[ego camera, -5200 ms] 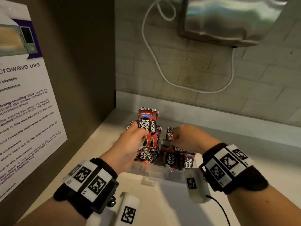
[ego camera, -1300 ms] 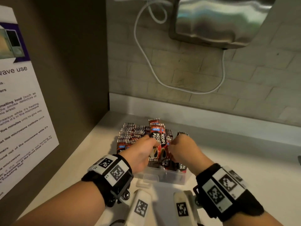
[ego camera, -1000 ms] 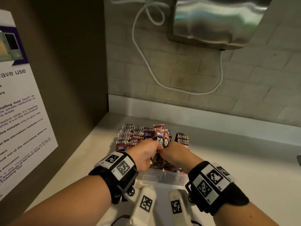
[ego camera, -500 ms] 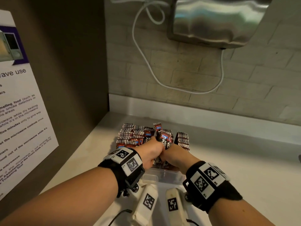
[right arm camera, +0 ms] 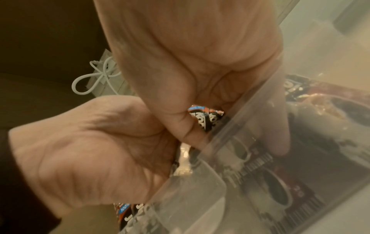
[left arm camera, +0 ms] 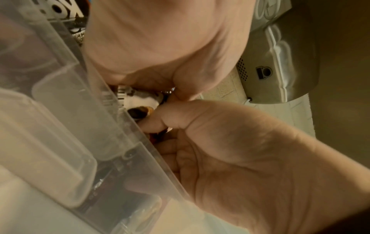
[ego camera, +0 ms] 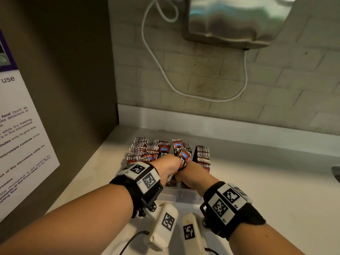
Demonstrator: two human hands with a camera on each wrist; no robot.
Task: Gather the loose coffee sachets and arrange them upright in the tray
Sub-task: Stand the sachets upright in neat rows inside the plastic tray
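Observation:
A clear plastic tray (ego camera: 181, 195) sits on the counter, packed with rows of red-and-black coffee sachets (ego camera: 145, 150) standing upright. Both hands meet over its near middle. My left hand (ego camera: 174, 163) and right hand (ego camera: 185, 170) both grip a small bunch of sachets (ego camera: 181, 153) that sticks up tilted between them. In the left wrist view my left hand (left arm camera: 160, 120) curls on the bunch (left arm camera: 140, 101) just inside the tray wall (left arm camera: 80, 95). The right wrist view shows my right hand (right arm camera: 172, 150) against the left hand (right arm camera: 200, 63), with a sachet (right arm camera: 206, 117) between them and more lying behind the tray wall (right arm camera: 260, 126).
A dark side panel (ego camera: 73, 89) with a microwave poster (ego camera: 22, 135) closes off the left. A steel wall unit (ego camera: 235, 21) with a white cable (ego camera: 165, 74) hangs over the back. The pale counter (ego camera: 276, 190) stretches right of the tray.
Over the last second both hands closed together and pushed the held bunch lower into the tray; it now stands barely above the upright rows.

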